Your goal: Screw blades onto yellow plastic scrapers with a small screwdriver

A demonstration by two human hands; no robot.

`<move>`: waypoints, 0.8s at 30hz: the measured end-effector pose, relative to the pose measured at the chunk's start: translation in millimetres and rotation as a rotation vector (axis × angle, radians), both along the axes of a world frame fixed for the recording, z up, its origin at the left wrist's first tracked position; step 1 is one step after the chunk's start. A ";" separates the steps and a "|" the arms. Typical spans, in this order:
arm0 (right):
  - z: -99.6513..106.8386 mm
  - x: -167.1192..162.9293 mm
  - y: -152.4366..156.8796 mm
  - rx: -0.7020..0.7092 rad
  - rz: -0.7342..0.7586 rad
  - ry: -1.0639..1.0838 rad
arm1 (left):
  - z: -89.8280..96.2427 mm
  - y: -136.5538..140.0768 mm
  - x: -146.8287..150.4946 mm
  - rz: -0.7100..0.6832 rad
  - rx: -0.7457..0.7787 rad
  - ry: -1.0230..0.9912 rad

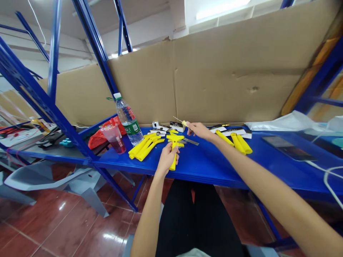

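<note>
My left hand is wrapped round a yellow T-shaped plastic handle near the front edge of the blue table. In my right hand, a screwdriver with a pale yellow grip is held above the table, its thin metal shaft pointing up and to the left. Just past the left hand lie small yellow plastic pieces and a flat metal strip. Several more yellow handles rest together to the left. Another group of yellow handles lies right of the right forearm.
A water bottle and a cup of red liquid stand at the table's left end. Black and white packages lie along the back, before a cardboard wall. A phone with a white cable lies on the right.
</note>
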State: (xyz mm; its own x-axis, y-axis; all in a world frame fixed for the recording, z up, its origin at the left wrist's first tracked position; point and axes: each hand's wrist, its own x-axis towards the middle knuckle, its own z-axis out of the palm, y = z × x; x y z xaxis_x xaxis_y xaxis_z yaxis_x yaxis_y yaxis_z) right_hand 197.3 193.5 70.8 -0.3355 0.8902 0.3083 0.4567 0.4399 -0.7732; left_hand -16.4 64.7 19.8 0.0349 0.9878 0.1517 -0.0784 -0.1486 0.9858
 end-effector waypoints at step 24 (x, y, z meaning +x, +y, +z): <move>-52.7 15.1 8.4 0.141 -0.251 0.052 | 28.8 -16.5 -33.0 0.291 0.302 1.463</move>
